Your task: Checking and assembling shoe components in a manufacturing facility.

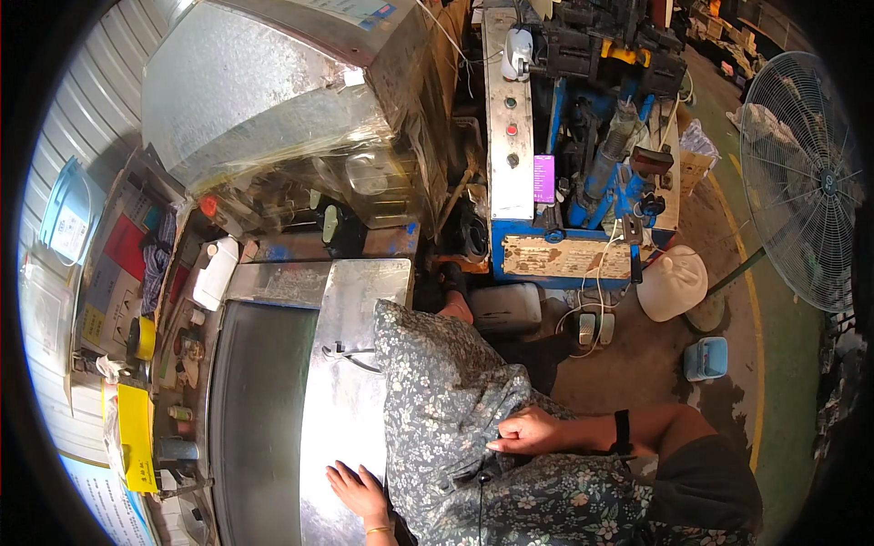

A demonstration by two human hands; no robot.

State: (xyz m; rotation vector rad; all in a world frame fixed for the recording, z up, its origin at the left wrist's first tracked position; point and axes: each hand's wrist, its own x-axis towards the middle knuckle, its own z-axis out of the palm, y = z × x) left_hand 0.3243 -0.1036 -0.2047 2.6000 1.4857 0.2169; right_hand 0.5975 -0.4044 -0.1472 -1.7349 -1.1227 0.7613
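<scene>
My left hand (358,492) lies open with fingers spread on a shiny metal work surface (341,409), at the near left beside my lap. My right hand (528,429) rests over the dark floral apron (455,391) across my lap, its fingers curled closed; whatever may be inside them is hidden. A black band circles the right forearm. Farther up the metal surface, close to the apron's edge, lies a thin dark hand tool (352,354) with two slender arms, touched by neither hand.
A dark belt-like panel (264,391) runs left of the metal surface. A white plastic jug (216,273) and yellow box (137,439) stand at left. Ahead is a blue-framed machine (583,241) with foot pedals (596,328) below. A large fan (801,182) stands right, near a blue basket (706,358).
</scene>
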